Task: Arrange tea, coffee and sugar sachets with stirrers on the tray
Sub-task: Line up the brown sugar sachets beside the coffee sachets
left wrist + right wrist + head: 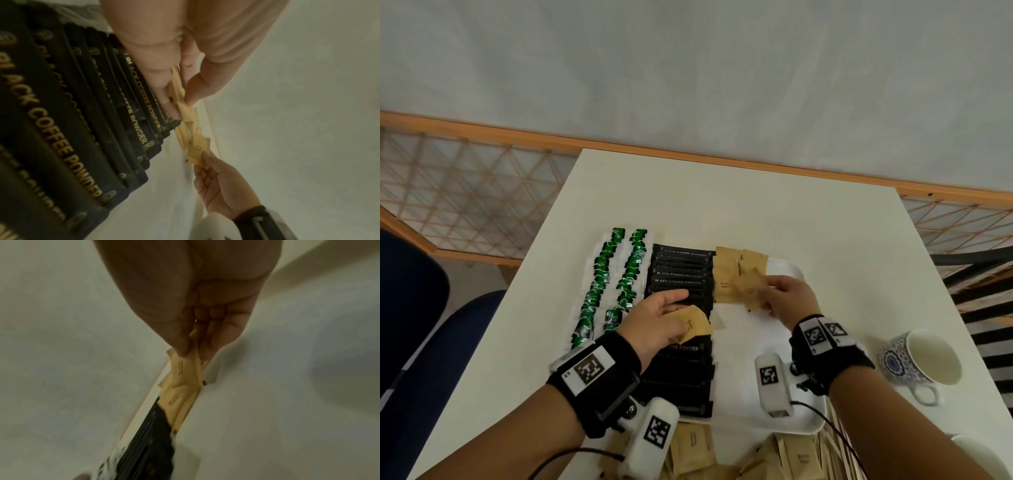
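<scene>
A white tray point(784, 270) lies on the table. It holds two columns of green tea sachets point(631, 274), a column of black coffee sachets point(681, 274) and a few brown sugar sachets point(726, 270) at the far end. My left hand point(657, 318) hovers over the coffee column and holds brown sugar sachets point(693, 323) between thumb and fingers; the left wrist view shows that hand point(179, 91) pinching them edge-on. My right hand point(787, 301) pinches a brown sugar sachet point(750, 287) low over the tray beside the laid ones. In the right wrist view that hand point(193, 352) grips the sachet point(183, 368).
A patterned cup point(921, 359) lies on its side at the right of the table. More brown sachets point(695, 448) and wooden stirrers point(835, 442) lie at the near edge. A dark blue chair point(421, 342) stands to the left, a slatted one point(983, 301) to the right.
</scene>
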The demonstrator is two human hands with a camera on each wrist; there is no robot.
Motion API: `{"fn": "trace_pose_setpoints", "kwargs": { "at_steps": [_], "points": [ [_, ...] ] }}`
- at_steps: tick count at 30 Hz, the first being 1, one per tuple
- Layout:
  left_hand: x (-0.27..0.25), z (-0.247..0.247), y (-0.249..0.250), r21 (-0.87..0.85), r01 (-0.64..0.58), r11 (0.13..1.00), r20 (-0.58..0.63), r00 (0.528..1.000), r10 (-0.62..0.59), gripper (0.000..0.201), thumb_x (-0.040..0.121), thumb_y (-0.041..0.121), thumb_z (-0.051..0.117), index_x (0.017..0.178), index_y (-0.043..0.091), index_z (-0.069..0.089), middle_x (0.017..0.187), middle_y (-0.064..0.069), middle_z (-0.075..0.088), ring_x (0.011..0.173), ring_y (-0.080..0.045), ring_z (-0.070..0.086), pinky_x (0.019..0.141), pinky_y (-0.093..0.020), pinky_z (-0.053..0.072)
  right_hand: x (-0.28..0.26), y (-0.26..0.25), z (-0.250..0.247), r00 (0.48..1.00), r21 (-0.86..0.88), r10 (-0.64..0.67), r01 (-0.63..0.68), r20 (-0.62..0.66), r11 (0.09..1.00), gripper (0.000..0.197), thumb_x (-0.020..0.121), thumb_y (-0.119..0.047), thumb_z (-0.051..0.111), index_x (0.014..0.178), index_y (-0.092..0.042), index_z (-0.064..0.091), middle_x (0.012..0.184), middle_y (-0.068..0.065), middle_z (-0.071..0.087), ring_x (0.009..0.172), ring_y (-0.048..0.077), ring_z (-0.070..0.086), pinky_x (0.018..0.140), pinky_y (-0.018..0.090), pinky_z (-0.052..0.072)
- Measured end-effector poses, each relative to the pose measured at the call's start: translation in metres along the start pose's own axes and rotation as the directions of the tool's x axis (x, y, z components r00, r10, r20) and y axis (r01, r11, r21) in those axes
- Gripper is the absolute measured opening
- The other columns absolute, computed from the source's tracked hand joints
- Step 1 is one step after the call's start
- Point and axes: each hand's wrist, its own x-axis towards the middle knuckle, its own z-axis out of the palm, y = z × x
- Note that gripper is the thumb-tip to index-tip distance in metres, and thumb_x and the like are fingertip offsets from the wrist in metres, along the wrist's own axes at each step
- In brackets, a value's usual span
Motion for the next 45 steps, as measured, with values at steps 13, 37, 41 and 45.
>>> {"fn": "trace_pose_setpoints", "kwargs": {
  "at_steps": [13,37,41,45],
  "points": [
    [0.002,-0.004,0.0,-0.081,-0.021,0.996,-0.068,0.998,0.015,0.019,0.084,0.003,0.067,0.096,0.017,0.068,0.078,-0.001,0.071,0.064,-0.009,0.064,0.051,-0.02,0.046,0.02,0.005,0.0,0.986,-0.176,0.084,-0.109,-0.144,0.978,0.008,0.084,-0.03,0.064,0.083,-0.023,0.068,0.082,-0.009,0.063,0.081,0.014,0.057,0.069,0.024,0.04],
    [-0.001,0.002,0.003,-0.195,0.006,0.981,-0.059,0.998,-0.017,0.028,0.084,-0.013,0.058,0.1,0.009,0.06,0.098,-0.013,0.067,0.08,-0.024,0.067,0.053,-0.025,0.057,0.002,-0.003,0.006,0.981,-0.055,-0.098,0.09,-0.165,0.994,0.01,0.088,-0.028,0.061,0.097,-0.027,0.063,0.081,0.0,0.063,0.068,0.011,0.056,0.056,0.015,0.042],
    [-0.003,0.003,0.002,-0.126,-0.016,0.992,-0.079,0.997,0.006,0.026,0.083,-0.009,0.063,0.096,0.013,0.063,0.091,-0.008,0.069,0.069,-0.015,0.065,0.05,-0.021,0.053,-0.03,-0.031,0.018,0.943,0.0,-0.313,0.315,0.116,0.949,0.011,0.089,-0.03,0.063,0.098,-0.031,0.069,0.085,-0.015,0.068,0.075,-0.001,0.061,0.066,0.007,0.045],
    [-0.006,0.005,0.002,-0.074,-0.05,0.996,-0.095,0.994,0.043,0.023,0.081,-0.002,0.068,0.096,0.016,0.065,0.085,-0.003,0.073,0.069,-0.012,0.065,0.057,-0.023,0.049,-0.046,-0.04,0.036,0.847,-0.086,-0.313,0.383,0.43,0.92,0.018,0.081,-0.033,0.072,0.099,-0.032,0.072,0.085,-0.012,0.07,0.078,-0.001,0.063,0.075,0.02,0.053]
  ]
}}
